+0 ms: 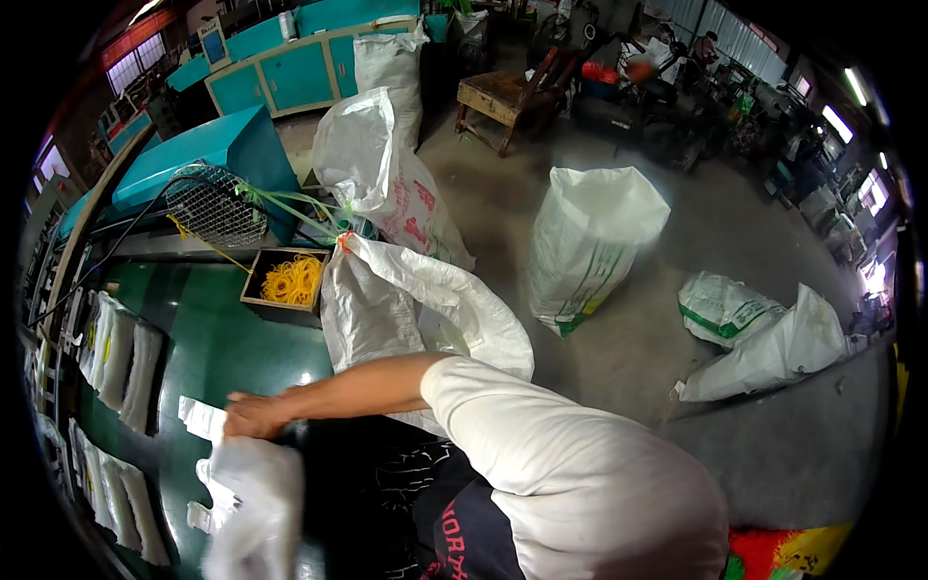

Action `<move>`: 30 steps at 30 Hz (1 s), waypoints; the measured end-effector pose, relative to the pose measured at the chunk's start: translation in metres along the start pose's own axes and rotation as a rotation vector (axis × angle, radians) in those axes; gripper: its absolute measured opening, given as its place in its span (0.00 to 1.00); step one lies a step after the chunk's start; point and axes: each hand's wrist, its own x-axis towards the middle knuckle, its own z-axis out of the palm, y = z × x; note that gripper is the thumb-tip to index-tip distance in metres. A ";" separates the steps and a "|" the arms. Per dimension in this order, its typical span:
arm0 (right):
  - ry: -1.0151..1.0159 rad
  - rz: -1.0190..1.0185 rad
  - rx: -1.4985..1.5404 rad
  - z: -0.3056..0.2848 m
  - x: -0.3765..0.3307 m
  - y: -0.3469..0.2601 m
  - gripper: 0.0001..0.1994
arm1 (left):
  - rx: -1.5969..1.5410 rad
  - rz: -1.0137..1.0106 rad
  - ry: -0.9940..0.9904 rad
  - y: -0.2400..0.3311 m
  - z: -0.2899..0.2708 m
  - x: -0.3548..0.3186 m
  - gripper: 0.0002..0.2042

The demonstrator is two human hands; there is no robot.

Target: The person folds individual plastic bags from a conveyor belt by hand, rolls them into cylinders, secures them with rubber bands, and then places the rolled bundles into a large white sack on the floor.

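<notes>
My right arm, in a white sleeve, reaches across to the left. My right hand (253, 416) is closed on the upper end of a bundle of white, translucent plastic bags (253, 503), which hangs down blurred over the green table top (184, 367). More white plastic pieces (200, 418) lie flat by this hand, partly under the bundle. My left hand does not show. At the table's left side are several stacked bundles of clear-white plastic bags (143, 372). A small wooden box (278, 311) of yellow rubber bands (293, 280) sits at the table's far edge.
An open white woven sack (372, 290) hangs by the table, tied with green string. Another open sack (590, 242) stands on the floor. Sacks (764, 353) lie at the right. Behind the table are a wire-mesh guard (217, 205) and a teal machine housing (208, 159). A wooden chair (512, 97) stands farther back.
</notes>
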 end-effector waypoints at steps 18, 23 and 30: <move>-0.116 -0.211 0.247 -0.076 0.007 -0.083 0.23 | -0.912 -0.485 0.594 0.022 -0.102 0.026 0.30; -0.033 -0.018 0.542 -0.069 0.060 -0.090 0.29 | -1.035 -0.425 0.576 0.034 -0.110 0.064 0.30; -0.182 0.283 0.839 0.023 0.064 0.023 0.35 | -1.147 -0.728 0.305 -0.034 -0.033 0.066 0.36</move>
